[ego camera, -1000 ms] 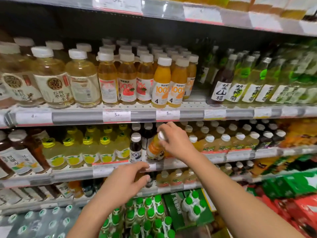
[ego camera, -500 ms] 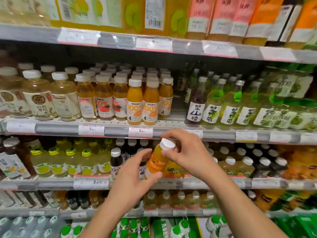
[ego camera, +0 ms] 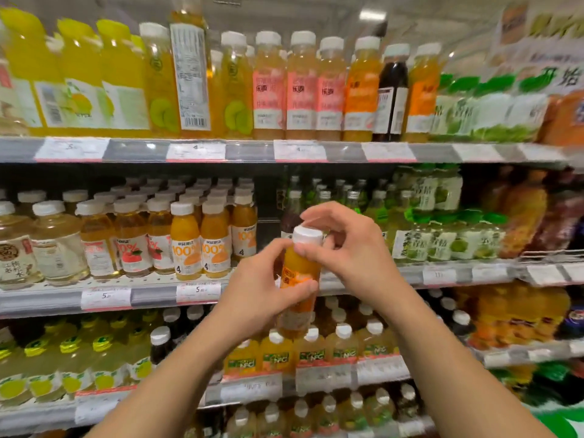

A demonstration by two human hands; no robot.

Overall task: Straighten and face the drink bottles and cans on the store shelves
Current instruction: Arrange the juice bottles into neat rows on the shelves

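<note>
Shelving unit (ego camera: 388, 151) fills the view, four tiers visible. Each tier's front edge carries a grey rail (ego camera: 151, 297) with white price tags (ego camera: 299, 150) edged in pink along the bottom; digits 4 and 5 are legible on some, the rest blurred. Second tier deck (ego camera: 94, 281) is pale and perforated near its front edge. Back panel (ego camera: 268, 197) behind that tier is dark. Pale ceiling (ego camera: 284, 11) above the top tier, with one bright rectangular light (ego camera: 373, 14). Printed sign (ego camera: 543, 42) at upper right, blurred.
</note>
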